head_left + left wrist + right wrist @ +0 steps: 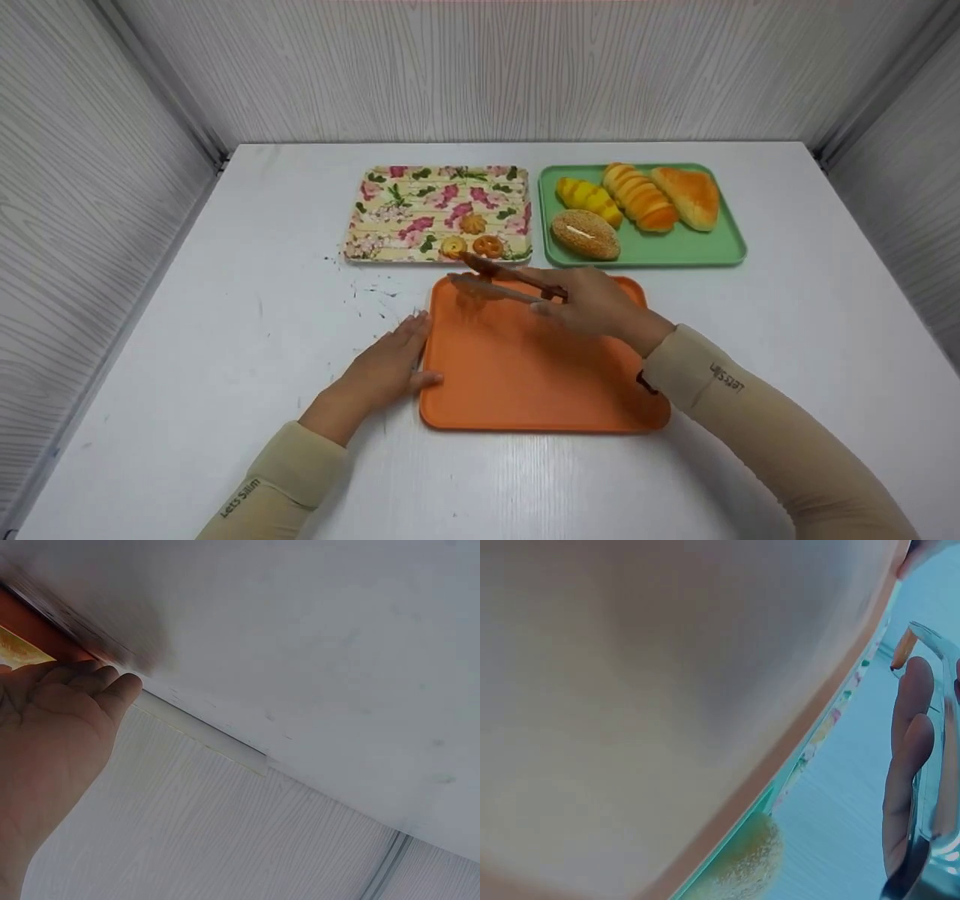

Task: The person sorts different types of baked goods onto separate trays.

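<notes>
My right hand (592, 300) grips a pair of metal tongs (525, 280) above the upper part of the orange tray (525, 382). Between the tong tips is a small orange-brown biscuit (904, 649), blurred in the head view. My left hand (386, 367) rests at the left side of the orange tray, its fingers extended along the outer edge and the thumb over the rim. Just past the tong tips, on the floral tray (412, 199), lie a pretzel biscuit (488, 246), a round biscuit (453, 247) and a flower-shaped biscuit (472, 223).
To the right of the floral tray stands a green tray (697, 251). It carries a sesame bun (585, 234), a yellow sliced-looking bread (585, 196), a ridged roll (637, 196) and a triangular bread (690, 196). Wood-grain panels (525, 67) enclose the white table.
</notes>
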`<state>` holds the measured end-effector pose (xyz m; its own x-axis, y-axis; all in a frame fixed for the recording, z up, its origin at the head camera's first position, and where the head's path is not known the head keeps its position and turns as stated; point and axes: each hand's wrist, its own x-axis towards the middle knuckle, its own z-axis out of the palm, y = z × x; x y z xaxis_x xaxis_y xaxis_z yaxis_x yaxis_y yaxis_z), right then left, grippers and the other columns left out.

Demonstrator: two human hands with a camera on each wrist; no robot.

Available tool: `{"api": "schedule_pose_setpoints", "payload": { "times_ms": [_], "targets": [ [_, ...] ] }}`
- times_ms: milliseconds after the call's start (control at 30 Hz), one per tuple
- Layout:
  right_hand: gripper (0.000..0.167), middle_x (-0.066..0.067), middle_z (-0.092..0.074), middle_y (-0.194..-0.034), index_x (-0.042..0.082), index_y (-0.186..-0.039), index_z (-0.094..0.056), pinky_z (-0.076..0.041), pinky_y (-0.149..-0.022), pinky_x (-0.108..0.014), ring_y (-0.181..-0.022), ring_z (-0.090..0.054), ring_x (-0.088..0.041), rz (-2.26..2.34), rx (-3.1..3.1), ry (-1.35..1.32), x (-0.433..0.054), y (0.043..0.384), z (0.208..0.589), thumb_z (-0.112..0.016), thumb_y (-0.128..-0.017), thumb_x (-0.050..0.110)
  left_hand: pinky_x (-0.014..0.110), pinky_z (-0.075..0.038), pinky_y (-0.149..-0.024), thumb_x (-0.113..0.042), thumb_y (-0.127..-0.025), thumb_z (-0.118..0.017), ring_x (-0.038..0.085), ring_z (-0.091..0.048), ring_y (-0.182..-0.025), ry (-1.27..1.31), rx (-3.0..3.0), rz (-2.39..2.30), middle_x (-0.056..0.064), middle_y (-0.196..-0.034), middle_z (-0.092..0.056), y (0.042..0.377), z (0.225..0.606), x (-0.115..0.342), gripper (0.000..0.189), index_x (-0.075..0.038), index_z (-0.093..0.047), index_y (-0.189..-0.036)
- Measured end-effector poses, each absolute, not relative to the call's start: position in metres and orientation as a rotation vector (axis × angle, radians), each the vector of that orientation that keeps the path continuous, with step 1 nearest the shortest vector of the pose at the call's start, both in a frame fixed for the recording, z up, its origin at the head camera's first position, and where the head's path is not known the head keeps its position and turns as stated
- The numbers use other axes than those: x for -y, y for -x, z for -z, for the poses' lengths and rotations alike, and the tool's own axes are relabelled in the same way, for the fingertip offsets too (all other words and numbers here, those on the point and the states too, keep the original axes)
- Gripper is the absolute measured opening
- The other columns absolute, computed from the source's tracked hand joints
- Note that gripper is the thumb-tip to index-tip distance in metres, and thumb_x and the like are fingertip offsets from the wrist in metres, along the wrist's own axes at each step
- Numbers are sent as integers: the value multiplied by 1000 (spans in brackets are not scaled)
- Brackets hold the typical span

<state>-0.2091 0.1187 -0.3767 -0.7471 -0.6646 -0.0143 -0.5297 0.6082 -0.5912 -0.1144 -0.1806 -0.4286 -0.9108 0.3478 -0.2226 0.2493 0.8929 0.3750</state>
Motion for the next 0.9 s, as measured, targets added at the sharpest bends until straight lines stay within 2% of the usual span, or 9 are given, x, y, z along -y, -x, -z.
{"api": "schedule_pose_setpoints", "payload": {
  "times_ms": [100, 267, 500, 633, 667, 800, 900],
  "targets": [
    [55, -1, -62, -81, 38, -143, -41, -40, -49, -31, -57, -49, -17, 889, -2627, 897, -119, 220, 376, -63, -94, 29, 46, -20, -113, -50, -90, -58, 28, -12, -143, -438, -2773, -495, 12, -158, -13, 114, 429, 181, 92, -3, -11, -152],
    [54, -8, -64, -74, 34, -143, -43, -43, -51, -33, -56, -58, -21, 957, -2683, 754, -116, 238, 376, -63, -93, 33, 46, -21, -112, -49, -89, -59, 28, -14, -143, -447, -2781, -493, 13, -157, -15, 113, 428, 180, 92, -1, -13, -152],
    [54, -6, -57, -73, 33, -142, -45, -36, -55, -33, -59, -43, -19, 907, -2798, 659, -109, 254, 378, -64, -91, 38, 47, -20, -112, -49, -90, -59, 29, -14, -143, -451, -2784, -490, 14, -157, -15, 112, 428, 180, 91, 0, -14, -151],
    [53, -6, -61, -84, 34, -141, -46, -37, -55, -33, -61, -43, -20, 922, -2800, 583, -108, 262, 381, -65, -91, 34, 46, -20, -113, -50, -89, -59, 28, -14, -143, -420, -2773, -495, 13, -157, -14, 113, 428, 180, 92, -2, -13, -152],
    [53, -6, -63, -92, 33, -141, -46, -36, -56, -33, -63, -43, -20, 921, -2802, 575, -108, 264, 381, -65, -92, 33, 46, -19, -113, -50, -89, -59, 28, -13, -143, -413, -2770, -499, 13, -157, -14, 113, 428, 180, 92, -2, -13, -152],
    [54, -6, -59, -126, 32, -142, -45, -37, -61, -36, -79, -49, -23, 898, -2797, 552, -110, 269, 382, -65, -92, 33, 46, -20, -113, -51, -88, -60, 28, -14, -143, -412, -2773, -507, 13, -157, -14, 113, 429, 180, 93, -3, -12, -152],
    [55, -4, -52, -138, 31, -142, -46, -40, -69, -38, -96, -52, -24, 883, -2806, 538, -112, 271, 382, -65, -91, 35, 46, -19, -113, -50, -88, -60, 28, -13, -143, -420, -2776, -508, 13, -157, -14, 113, 429, 180, 93, -2, -12, -152]
  ]
}}
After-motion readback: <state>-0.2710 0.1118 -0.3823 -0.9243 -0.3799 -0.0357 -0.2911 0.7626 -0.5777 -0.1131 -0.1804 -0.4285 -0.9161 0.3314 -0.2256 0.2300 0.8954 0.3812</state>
